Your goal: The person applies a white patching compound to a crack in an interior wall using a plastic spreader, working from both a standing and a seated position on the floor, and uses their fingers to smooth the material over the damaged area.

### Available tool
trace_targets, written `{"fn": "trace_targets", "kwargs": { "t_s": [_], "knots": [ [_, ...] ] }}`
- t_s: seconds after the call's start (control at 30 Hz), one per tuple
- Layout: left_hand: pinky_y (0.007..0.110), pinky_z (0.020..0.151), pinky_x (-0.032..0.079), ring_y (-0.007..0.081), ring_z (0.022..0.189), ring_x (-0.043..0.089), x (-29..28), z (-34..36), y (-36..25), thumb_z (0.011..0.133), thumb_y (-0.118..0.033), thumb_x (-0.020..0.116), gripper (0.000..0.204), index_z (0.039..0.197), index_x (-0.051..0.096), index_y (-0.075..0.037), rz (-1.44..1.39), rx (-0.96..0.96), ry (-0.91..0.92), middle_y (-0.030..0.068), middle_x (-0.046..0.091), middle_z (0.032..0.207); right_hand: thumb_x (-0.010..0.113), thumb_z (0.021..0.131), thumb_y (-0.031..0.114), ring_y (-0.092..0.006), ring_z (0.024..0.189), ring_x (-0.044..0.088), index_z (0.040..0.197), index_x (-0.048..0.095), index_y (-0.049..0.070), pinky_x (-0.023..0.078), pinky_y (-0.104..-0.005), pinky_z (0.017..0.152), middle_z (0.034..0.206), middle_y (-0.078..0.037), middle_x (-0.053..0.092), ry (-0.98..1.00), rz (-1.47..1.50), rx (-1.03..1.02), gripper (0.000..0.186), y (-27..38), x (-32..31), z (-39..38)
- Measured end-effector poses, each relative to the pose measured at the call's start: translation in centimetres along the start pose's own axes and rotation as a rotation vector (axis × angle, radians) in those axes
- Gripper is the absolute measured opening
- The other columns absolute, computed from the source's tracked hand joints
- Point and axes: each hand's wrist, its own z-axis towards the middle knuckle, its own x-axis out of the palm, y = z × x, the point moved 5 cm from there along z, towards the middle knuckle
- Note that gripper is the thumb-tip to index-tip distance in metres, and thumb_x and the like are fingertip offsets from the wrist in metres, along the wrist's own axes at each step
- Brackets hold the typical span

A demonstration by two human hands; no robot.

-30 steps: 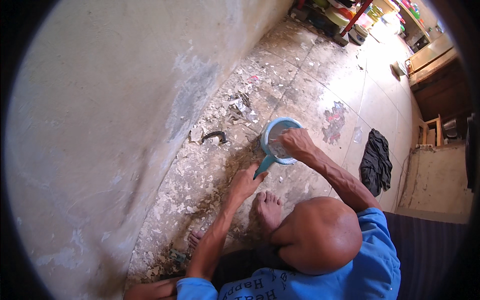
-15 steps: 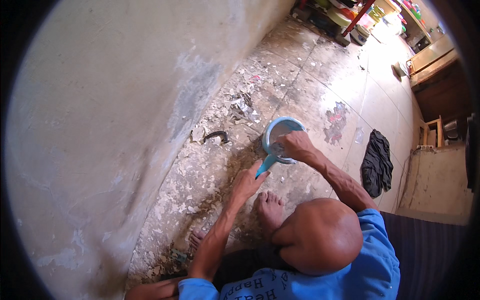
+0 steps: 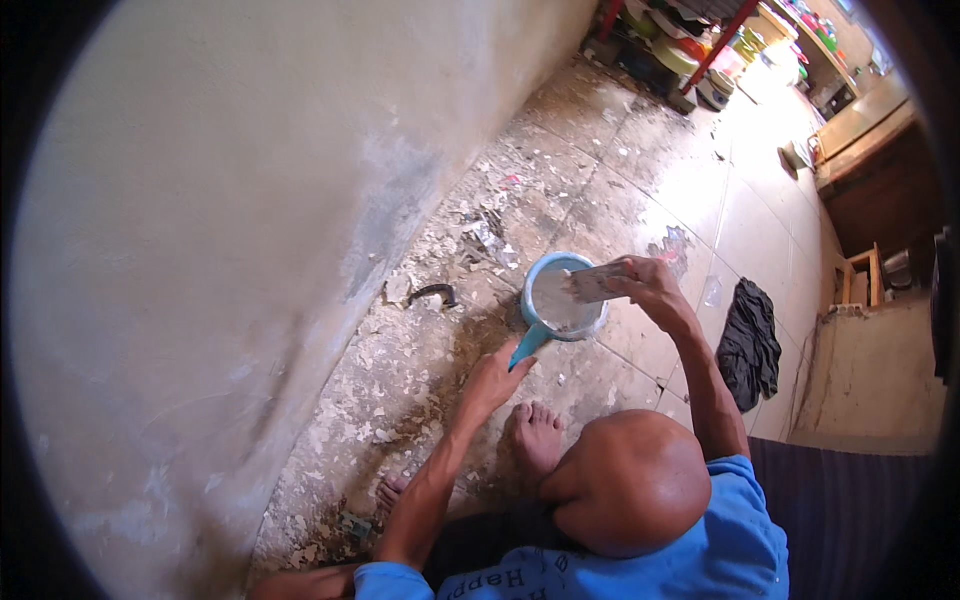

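A light-blue dipper (image 3: pixel 527 293) with a straight handle stands on the floor, holding greyish-white paste. My left hand (image 3: pixel 491 377) is closed round the dipper's handle. In my right hand (image 3: pixel 652 288) I grip a flat, paste-smeared scraper-like tool (image 3: pixel 600 282); its exact kind is hard to make out. The tool's end is over the right part of the dipper's mouth, near the paste. My right fingers hide part of the tool.
A bare plaster wall (image 3: pixel 230 200) rises at the left. Paint flakes and a black curved piece (image 3: pixel 433 294) lie along its foot. A black cloth (image 3: pixel 749 345) is on the tiles at the right. A red-legged rack (image 3: pixel 720 50) stands at the far end.
My right hand has come up out of the dipper and moved right, bringing the flat tool into view. My left hand still holds the handle.
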Motion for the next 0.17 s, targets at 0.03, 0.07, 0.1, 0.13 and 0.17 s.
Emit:
{"fn": "trace_targets", "kwargs": {
  "t_s": [0.03, 0.07, 0.1, 0.13, 0.17],
  "knots": [
    [0.044, 0.074, 0.050, 0.0358, 0.086, 0.067, 0.3, 0.1, -0.1, 0.090, -0.027, 0.063, 0.039, 0.122, 0.055, -0.005, -0.060, 0.010, 0.001, 0.0206, 0.068, 0.092, 0.064, 0.086, 0.019, -0.0160, 0.074, 0.055, 0.102, 0.067, -0.002, 0.046, -0.0320, 0.069, 0.084, -0.006, 0.065, 0.001, 0.025, 0.004, 0.027, -0.4, -0.4, 0.1],
    [0.043, 0.075, 0.050, 0.0339, 0.087, 0.067, -0.3, 0.0, 0.2, 0.090, -0.026, 0.063, 0.039, 0.122, 0.055, -0.004, -0.111, 0.011, -0.028, 0.0197, 0.068, 0.093, 0.061, 0.088, 0.022, -0.0164, 0.074, 0.056, 0.103, 0.068, -0.001, 0.046, -0.0318, 0.069, 0.086, -0.006, 0.066, -0.001, -0.015, -0.103, 0.029, -0.3, -0.6, -0.2],
    [0.043, 0.086, 0.049, 0.0333, 0.100, 0.065, -0.1, -0.2, 0.6, 0.091, -0.027, 0.061, 0.040, 0.124, 0.056, -0.005, -0.205, -0.094, -0.032, 0.0222, 0.065, 0.110, 0.059, 0.089, 0.026, -0.0168, 0.074, 0.056, 0.103, 0.070, 0.000, 0.045, -0.0315, 0.069, 0.087, -0.007, 0.067, 0.005, -0.035, -0.251, 0.032, -0.2, -0.4, 0.2],
    [0.042, 0.089, 0.048, 0.0326, 0.104, 0.063, -0.6, -0.4, 0.0, 0.091, -0.025, 0.061, 0.042, 0.128, 0.054, -0.006, -0.181, -0.105, -0.007, 0.0201, 0.065, 0.111, 0.053, 0.090, 0.033, -0.0193, 0.076, 0.059, 0.104, 0.072, 0.001, 0.046, -0.0326, 0.072, 0.091, -0.010, 0.070, 0.027, -0.104, -0.290, 0.039, 1.1, 0.3, -0.2],
    [0.042, 0.084, 0.048, 0.0329, 0.097, 0.063, 2.4, 1.0, 3.9, 0.090, -0.025, 0.062, 0.040, 0.124, 0.053, -0.005, -0.076, 0.095, -0.181, 0.0206, 0.065, 0.101, 0.051, 0.089, 0.036, -0.0221, 0.076, 0.060, 0.104, 0.073, 0.002, 0.045, -0.0336, 0.073, 0.094, -0.012, 0.072, 0.052, -0.052, -0.302, 0.044, 3.2, 0.9, -0.9]
  ]
}}
